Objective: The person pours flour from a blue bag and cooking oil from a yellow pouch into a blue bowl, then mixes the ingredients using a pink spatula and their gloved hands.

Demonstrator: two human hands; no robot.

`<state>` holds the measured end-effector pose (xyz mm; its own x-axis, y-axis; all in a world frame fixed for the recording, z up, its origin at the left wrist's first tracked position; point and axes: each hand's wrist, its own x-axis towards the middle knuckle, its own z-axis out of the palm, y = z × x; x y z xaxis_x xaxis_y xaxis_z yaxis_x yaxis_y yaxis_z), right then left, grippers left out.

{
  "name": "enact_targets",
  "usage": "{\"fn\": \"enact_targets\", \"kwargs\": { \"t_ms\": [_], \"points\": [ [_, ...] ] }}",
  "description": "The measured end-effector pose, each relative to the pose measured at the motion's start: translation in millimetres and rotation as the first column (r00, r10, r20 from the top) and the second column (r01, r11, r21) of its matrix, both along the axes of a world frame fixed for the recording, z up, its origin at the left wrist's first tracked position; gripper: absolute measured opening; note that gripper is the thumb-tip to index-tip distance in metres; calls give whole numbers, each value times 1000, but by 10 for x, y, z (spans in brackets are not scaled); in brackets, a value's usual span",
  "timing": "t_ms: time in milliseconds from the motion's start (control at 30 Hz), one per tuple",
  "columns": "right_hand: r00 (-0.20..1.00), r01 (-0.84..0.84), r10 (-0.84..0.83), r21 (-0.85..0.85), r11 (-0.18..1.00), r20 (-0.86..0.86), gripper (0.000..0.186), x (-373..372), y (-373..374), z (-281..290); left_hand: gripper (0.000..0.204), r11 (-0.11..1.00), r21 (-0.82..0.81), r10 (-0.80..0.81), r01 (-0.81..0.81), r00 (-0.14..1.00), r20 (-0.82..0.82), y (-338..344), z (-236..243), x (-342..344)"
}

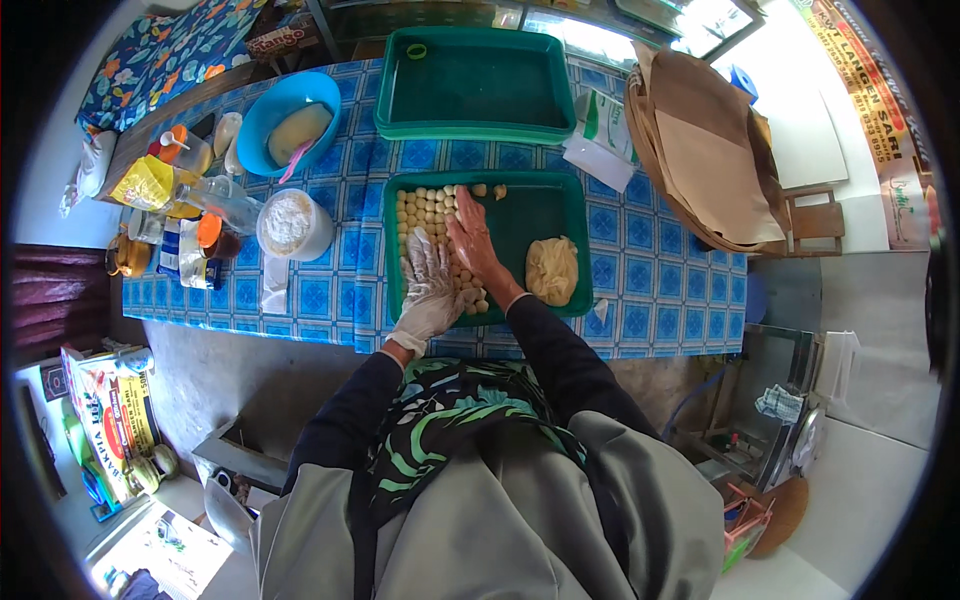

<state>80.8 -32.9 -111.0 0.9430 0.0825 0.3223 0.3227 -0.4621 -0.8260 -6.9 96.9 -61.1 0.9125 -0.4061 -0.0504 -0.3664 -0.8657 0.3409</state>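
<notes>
1. Blue-tiled cloth covers the bench (pixel 640 270); a green tray (pixel 575 215) sits at its near edge, centre.
2. Dough balls (pixel 425 208), small and pale, lie in rows along the tray's left side; they look soft, light and easily dented, best pinched lightly at the sides.
3. Left hand (pixel 430 285), in a clear glove, rests flat on the rows, fingers spread open.
4. Right hand (pixel 475 240), bare, lies palm-down beside it, fingers extended towards the far rows, gripping nothing.
5. Dough lump (pixel 552 270) occupies the tray's right side.
6. Flour tub (pixel 292 225) and blue bowl (pixel 285 120) stand to the left; a second, empty green tray (pixel 475 130) lies at the far edge.
</notes>
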Motion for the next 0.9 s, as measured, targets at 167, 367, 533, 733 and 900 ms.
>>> {"fn": "enact_targets", "kwargs": {
  "t_ms": [167, 367, 533, 733, 900],
  "points": [
    [983, 50, -19, 169, 984, -180, 57, 57, 65, 82, 85, 1000, -5, -2, 2, 1000, -2, 76, 38, 16],
    [997, 82, -82, 26, 996, 15, 42, 182, -39, -43, 83, 888, 460, -81, 4, 986, 147, 29, 263, 441],
    [947, 281, -258, -103, 954, 190, 33, 263, -76, 123, 70, 930, 365, -51, -48, 965, 257, 165, 204, 876],
    [956, 233, -141, -372, 899, 258, 37, 296, -176, 162, 60, 962, 271, -90, 40, 980, 176, 286, 169, 970],
    [955, 201, -96, -376, 904, 280, 39, 394, -133, 190, 52, 971, -228, 116, -76, 979, 169, 387, 151, 972]
  ]
}}
